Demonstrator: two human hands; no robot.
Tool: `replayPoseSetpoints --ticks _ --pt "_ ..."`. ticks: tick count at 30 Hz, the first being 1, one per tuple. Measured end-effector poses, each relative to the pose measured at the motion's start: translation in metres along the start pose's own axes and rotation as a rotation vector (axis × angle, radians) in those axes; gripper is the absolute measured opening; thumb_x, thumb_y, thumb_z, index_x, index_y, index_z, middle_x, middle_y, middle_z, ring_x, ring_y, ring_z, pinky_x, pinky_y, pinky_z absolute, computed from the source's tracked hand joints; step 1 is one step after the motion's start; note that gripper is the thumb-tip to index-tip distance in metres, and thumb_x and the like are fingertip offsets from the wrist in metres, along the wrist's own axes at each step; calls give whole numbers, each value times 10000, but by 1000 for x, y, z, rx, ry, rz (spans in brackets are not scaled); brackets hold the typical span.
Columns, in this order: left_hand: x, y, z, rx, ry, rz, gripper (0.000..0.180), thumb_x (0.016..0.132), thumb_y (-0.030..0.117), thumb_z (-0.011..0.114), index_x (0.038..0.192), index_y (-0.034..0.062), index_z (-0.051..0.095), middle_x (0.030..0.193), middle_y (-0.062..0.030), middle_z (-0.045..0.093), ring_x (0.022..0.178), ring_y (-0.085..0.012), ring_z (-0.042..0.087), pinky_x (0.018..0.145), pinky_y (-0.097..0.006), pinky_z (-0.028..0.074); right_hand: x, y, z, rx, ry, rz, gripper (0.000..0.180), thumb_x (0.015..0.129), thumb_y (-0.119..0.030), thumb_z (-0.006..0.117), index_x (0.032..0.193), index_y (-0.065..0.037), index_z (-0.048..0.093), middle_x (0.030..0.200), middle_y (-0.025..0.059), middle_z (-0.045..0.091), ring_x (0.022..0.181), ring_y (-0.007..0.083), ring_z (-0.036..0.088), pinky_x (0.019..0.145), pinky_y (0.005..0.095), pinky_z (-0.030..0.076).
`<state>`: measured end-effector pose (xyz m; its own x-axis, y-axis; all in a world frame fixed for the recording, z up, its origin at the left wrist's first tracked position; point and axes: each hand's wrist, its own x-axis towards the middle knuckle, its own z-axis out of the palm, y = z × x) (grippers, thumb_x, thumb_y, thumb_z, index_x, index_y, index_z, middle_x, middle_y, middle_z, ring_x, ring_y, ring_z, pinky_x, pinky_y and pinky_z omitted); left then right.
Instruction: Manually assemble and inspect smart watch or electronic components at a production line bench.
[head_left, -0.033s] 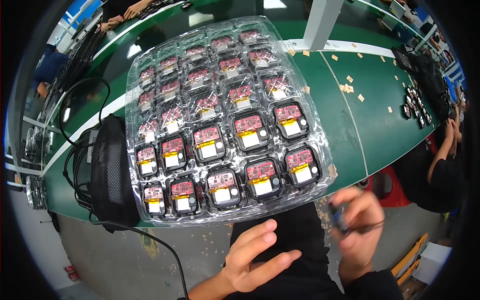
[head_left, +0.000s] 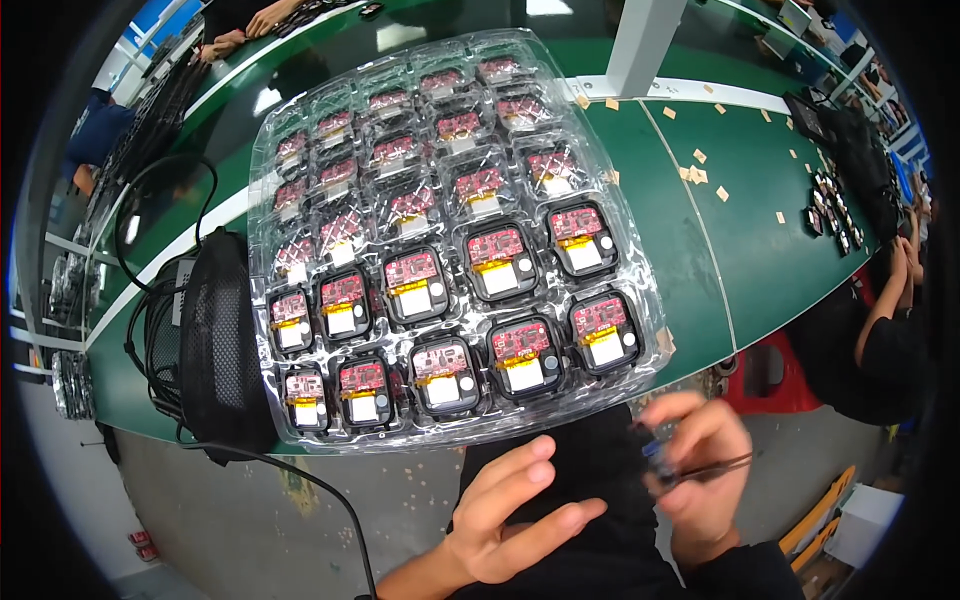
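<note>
The right hand (head_left: 705, 470) pinches a blurred dark piece (head_left: 658, 462) off the tray (head_left: 400, 437)'s near-right corner; the left hand (head_left: 500, 525), fingers spread, is empty. The tray's two near rows of modules (head_left: 525, 360) lie bare; farther rows, seemingly plastic-covered, likely remain.

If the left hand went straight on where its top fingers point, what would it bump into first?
The left hand would probably bump the near edge of the clear plastic tray. The hand's height is unclear, so it might pass above or below.
</note>
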<state>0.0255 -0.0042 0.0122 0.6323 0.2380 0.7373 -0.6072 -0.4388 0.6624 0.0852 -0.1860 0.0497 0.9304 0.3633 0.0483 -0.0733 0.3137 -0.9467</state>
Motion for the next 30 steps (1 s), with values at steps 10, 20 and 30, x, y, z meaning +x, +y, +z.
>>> replayPoseSetpoints --ticks 10,20,30 --pt "-12 5 -7 33 -176 -195 485 704 -84 834 1168 -27 703 1237 -205 585 1097 -399 696 933 -431 623 -28 40 15 90 -215 212 393 812 -84 875 1104 -20 621 1343 140 563 594 -6 381 514 179 304" --pt "-21 18 -23 -639 47 -992 606 793 -66 835 1325 -93 546 1315 -177 534 1266 -343 604 1078 -421 530 -5 7 15 -792 -461 -89 572 909 -13 700 1440 42 496 1223 175 429 723 173 560 653 271 512" --pt "-34 10 -22 -764 65 -828 674 771 -97 837 1341 -44 482 1288 -214 585 1275 -348 601 1073 -435 525 0 33 10 -881 -264 -448 305 753 21 821 1028 3 692 914 110 717 653 224 687 566 327 561"
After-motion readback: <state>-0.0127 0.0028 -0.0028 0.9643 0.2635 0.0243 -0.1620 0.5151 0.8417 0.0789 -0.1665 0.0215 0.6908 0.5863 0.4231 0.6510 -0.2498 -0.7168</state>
